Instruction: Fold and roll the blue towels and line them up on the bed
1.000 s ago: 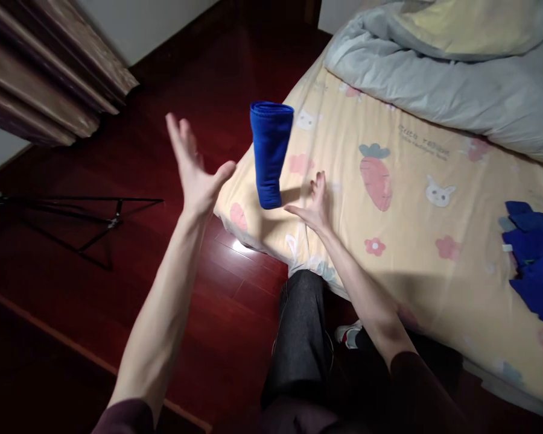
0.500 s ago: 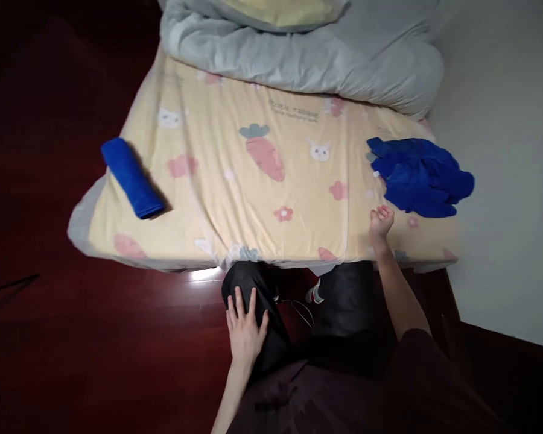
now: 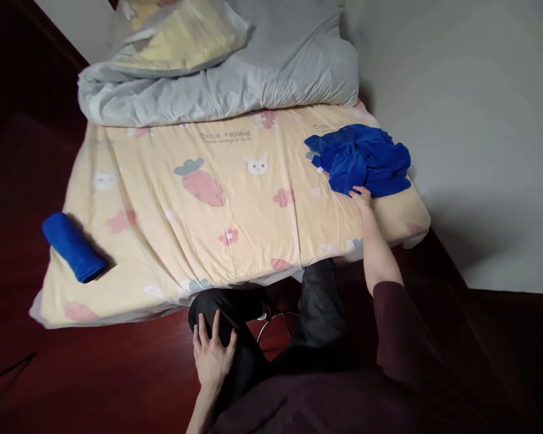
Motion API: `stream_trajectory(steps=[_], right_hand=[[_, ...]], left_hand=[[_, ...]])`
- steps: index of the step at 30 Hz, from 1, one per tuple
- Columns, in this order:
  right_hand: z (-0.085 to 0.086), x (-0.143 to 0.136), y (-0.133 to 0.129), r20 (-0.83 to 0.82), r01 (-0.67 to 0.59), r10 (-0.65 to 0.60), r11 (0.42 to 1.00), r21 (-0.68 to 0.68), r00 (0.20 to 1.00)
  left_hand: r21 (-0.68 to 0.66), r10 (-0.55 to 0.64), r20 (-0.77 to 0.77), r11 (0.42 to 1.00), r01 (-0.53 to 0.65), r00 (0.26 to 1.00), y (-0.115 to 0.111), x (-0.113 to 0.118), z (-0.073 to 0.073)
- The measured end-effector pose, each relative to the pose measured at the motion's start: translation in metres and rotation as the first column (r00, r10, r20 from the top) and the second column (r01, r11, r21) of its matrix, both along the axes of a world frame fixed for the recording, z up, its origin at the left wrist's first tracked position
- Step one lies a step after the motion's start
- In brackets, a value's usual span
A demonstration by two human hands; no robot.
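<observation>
Since a moment ago the right hand (image 3: 361,196) has reached out to touch the near edge of the blue cloth pile (image 3: 362,158) on the bed (image 3: 235,241), fingers hidden so its grip is unclear, while the left hand (image 3: 212,355) rests open on the knee, the rolled blue towel (image 3: 73,247) far to its left.

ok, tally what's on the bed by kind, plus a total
Rolled blue towel: 1, near the bed's left corner
Heap of loose blue towels: 1 heap, number of pieces in it cannot be told; the right hand touches its edge
Grey duvet: 1, bunched at the far end
Total: 3
The left hand rests on the person's knee, off the bed.
</observation>
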State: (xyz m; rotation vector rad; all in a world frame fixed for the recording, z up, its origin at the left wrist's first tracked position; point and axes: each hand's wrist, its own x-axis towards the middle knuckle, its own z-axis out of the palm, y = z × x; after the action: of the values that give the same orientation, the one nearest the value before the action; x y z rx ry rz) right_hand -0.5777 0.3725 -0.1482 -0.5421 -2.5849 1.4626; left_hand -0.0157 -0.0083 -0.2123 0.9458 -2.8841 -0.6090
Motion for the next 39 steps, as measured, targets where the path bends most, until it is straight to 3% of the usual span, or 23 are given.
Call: stream_trajectory(steps=[4,8,11,13,14,15,17,18,20,22,25,27,29,32,36,39], right_hand=[[0.014,0.008,-0.018,-0.084,-0.087,0.088,0.996,0.011,0.993],[0.015,0.062,-0.052,-0.217,-0.228,0.217,0.973,-0.026,0.952],[0.004,0.149,-0.085,-0.283,-0.513,0.479,0.856,-0.057,0.831],[-0.008,0.227,-0.103,-0.303,-0.657,0.606,0.746,-0.103,0.736],[-0.015,0.27,-0.109,-0.316,-0.685,0.626,0.718,-0.123,0.713],[-0.021,0.313,-0.111,-0.33,-0.689,0.623,0.711,-0.138,0.709],[-0.03,0.392,-0.108,-0.352,-0.604,0.524,0.778,-0.173,0.775],[-0.032,0.424,-0.103,-0.344,-0.538,0.458,0.821,-0.191,0.82],[-0.027,0.468,-0.09,-0.308,-0.506,0.435,0.837,-0.207,0.846],[-0.014,0.483,-0.078,-0.288,-0.553,0.491,0.808,-0.202,0.822],[0.015,0.468,-0.069,-0.282,-0.645,0.587,0.737,-0.201,0.759],[0.035,0.45,-0.074,-0.284,-0.684,0.624,0.691,-0.235,0.728],[0.052,0.436,-0.088,-0.296,-0.715,0.651,0.642,-0.276,0.699],[0.072,0.429,-0.124,-0.329,-0.768,0.694,0.571,-0.29,0.64],[0.092,0.445,-0.174,-0.381,-0.837,0.746,0.494,-0.235,0.546],[0.105,0.465,-0.194,-0.417,-0.881,0.776,0.423,-0.212,0.473]], left_hand=[[-0.015,0.004,-0.001,1.0,-0.004,1.0,0.002,-0.002,0.001],[-0.031,0.0,0.02,1.0,0.001,1.0,0.005,-0.004,0.0],[-0.035,-0.013,0.023,0.999,0.014,1.0,0.004,-0.006,0.002],[-0.035,-0.014,0.015,0.999,0.015,1.0,0.005,-0.006,0.006],[-0.034,-0.017,0.012,0.999,0.017,1.0,0.006,-0.006,0.009],[-0.028,-0.024,0.01,0.999,0.025,1.0,0.01,-0.005,0.011],[0.023,-0.078,0.009,0.997,0.078,0.997,0.023,-0.003,0.017],[0.08,-0.127,-0.002,0.989,0.127,0.992,0.034,-0.002,0.019],[0.254,-0.242,-0.066,0.934,0.251,0.968,0.065,-0.001,0.023],[0.441,-0.323,-0.171,0.82,0.366,0.931,0.102,-0.001,0.028],[0.588,-0.408,-0.285,0.641,0.494,0.868,0.146,-0.001,0.039],[0.603,-0.417,-0.344,0.589,0.538,0.841,0.156,-0.003,0.05],[0.594,-0.354,-0.401,0.602,0.534,0.845,0.149,-0.007,0.065],[0.608,-0.187,-0.456,0.649,0.458,0.87,0.12,-0.01,0.089],[0.586,0.044,-0.517,0.745,0.317,0.855,0.082,0.001,0.121],[0.5,0.098,-0.598,0.822,0.274,0.796,0.064,0.017,0.138]])
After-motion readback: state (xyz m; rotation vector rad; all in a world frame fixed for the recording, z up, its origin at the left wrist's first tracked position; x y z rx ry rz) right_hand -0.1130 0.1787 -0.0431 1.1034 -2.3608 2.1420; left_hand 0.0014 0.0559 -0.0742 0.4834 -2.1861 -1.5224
